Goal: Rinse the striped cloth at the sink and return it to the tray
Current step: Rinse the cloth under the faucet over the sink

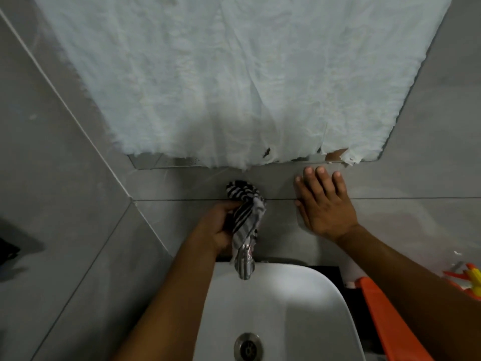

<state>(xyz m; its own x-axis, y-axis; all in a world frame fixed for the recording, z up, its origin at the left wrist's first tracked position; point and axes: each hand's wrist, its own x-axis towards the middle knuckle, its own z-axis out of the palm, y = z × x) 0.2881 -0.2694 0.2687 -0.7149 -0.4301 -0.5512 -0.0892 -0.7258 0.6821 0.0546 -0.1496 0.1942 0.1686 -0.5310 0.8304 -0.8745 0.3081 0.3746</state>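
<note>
The black-and-white striped cloth (246,214) is bunched up above the tap (244,264), held against the grey wall tiles. My left hand (216,227) grips the cloth from the left. My right hand (325,204) lies flat with spread fingers on the wall tile to the right of the cloth, holding nothing. Below them is the white sink (299,308) with a metal drain (247,347). An orange tray (385,313) edge shows at the lower right, partly hidden by my right forearm.
A mirror covered with crumpled white paper (234,74) hangs on the wall above the sink. Yellow and orange items (471,277) sit at the right edge beyond the tray. A dark object (7,251) is at the far left.
</note>
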